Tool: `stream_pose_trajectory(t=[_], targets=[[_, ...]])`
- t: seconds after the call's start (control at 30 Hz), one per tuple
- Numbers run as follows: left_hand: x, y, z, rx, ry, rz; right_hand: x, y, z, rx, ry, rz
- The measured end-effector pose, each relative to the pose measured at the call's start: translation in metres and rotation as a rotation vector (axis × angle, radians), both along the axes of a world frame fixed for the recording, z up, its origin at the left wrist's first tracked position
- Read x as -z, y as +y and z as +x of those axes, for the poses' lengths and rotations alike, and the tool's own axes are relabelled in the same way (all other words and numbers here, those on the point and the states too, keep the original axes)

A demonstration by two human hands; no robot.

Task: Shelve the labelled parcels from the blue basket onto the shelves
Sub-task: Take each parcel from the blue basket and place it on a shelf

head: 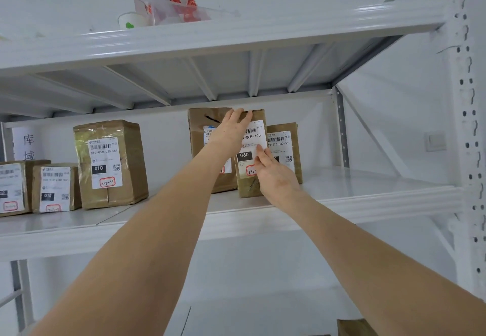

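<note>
The 060 parcel (252, 136) stands upright at the middle shelf (368, 201) front edge, just beside 2 neighbouring parcels (282, 149). Left hand (231, 132) lies straight-fingered on its top edge. Right hand (273, 175) apparently presses the label flat. Taped cardboard is stiff and slick, and the parcel is likely light. Grip opposite sides.

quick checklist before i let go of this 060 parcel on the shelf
1. 060 parcel upright on the shelf: ok.
2. Label faces out and is readable: ok.
3. Left hand on its top edge, right hand on its front: ok.
4. In line with the taller parcel and the right-hand parcel: not ok, it stands in front of both.
5. Gap between those two wide enough to slide it back: cannot tell.
</note>
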State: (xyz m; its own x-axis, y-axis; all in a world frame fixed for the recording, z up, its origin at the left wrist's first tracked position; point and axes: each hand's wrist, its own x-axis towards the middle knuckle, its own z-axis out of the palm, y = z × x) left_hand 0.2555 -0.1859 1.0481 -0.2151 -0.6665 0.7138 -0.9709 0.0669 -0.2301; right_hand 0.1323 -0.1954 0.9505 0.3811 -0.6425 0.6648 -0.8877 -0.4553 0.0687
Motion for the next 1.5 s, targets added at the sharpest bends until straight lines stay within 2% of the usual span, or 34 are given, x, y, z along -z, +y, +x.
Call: stream_pose_trajectory(t=[0.43, 0.53, 0.77, 0.9, 1.03, 1.23, 1.33, 1.5], targets=[[-0.007, 0.004, 0.002, -0.022, -0.035, 0.023, -0.001, 0.006, -0.005, -0.011, -0.016, -0.009], [-0.001, 0.01, 0.003, -0.035, 0.016, 0.02, 0.001, 0.012, -0.009, -0.021, -0.042, -0.028], [0.019, 0.026, 0.015, -0.102, 0.154, -0.151, 0.004, 0.024, -0.015, 0.011, -0.141, -0.052], [0.035, 0.031, 0.048, -0.356, 0.042, 0.131, 0.001, 0.028, -0.007, -0.022, -0.162, -0.073], [0.058, 0.022, 0.064, -0.321, -0.081, 0.298, 0.004, 0.038, 0.025, -0.076, -0.143, -0.133], [0.075, -0.003, 0.095, -0.26, -0.23, 0.366, 0.0, 0.034, 0.054, 0.022, -0.154, -0.14], [0.081, -0.012, 0.106, -0.307, -0.274, 0.4, 0.003, 0.035, 0.06, 0.071, -0.146, -0.122], [0.092, -0.025, 0.121, -0.358, -0.229, 0.436, 0.005, 0.037, 0.058, 0.151, -0.186, -0.065]])
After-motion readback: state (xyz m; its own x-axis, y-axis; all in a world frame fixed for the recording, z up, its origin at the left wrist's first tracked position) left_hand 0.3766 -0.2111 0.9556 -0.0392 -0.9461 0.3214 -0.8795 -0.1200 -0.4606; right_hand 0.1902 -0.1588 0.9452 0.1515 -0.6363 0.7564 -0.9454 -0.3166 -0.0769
